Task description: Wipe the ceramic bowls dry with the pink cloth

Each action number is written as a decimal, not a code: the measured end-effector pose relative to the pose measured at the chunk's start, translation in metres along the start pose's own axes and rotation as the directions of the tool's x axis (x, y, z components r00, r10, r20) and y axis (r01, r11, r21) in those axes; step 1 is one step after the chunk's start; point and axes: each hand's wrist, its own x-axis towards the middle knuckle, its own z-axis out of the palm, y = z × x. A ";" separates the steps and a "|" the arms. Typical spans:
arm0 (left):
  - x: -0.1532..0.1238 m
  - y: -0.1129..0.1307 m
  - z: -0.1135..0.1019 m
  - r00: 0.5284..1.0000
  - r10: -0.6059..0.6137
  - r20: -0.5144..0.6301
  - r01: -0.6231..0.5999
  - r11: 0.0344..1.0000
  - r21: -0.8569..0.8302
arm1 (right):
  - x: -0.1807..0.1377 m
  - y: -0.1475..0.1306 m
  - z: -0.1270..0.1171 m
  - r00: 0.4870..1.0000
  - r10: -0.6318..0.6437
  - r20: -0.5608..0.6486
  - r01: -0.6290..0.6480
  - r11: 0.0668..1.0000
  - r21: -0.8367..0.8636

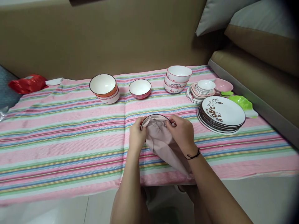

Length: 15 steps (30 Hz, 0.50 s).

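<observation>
A dark-rimmed bowl (168, 118) is held low over the striped cloth, near its front edge. A pale pinkish-beige cloth (161, 140) drapes over and into it and hides most of the bowl. My left hand (137, 135) is closed on the bowl's left side, its thumb by the bunched cloth. At the right side of the rim, my right hand (183, 130) pinches the cloth against the bowl, and a corner of the cloth hangs down below that wrist.
Behind are stacked bowls with an orange one (104, 85) on top, a red-patterned bowl (140, 89) and a white bowl stack (177, 79). To the right stand a plate stack (223, 113), small dishes (203, 87) and a green leaf-shaped dish (241, 104). A red bundle (28, 84) lies far left.
</observation>
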 end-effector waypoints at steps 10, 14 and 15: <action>-0.004 0.003 -0.003 0.994 -0.067 0.082 0.081 0.978 -0.192 | 0.012 0.011 -0.010 0.949 0.302 -0.095 -0.174 0.749 0.639; -0.004 0.004 -0.006 0.988 -0.095 0.119 0.130 0.933 -0.335 | 0.017 0.020 -0.008 0.900 0.430 -0.069 -0.193 0.534 0.823; -0.003 0.003 -0.007 0.990 -0.096 0.108 0.128 0.930 -0.344 | 0.017 0.023 -0.007 0.902 0.426 -0.061 -0.178 0.499 0.848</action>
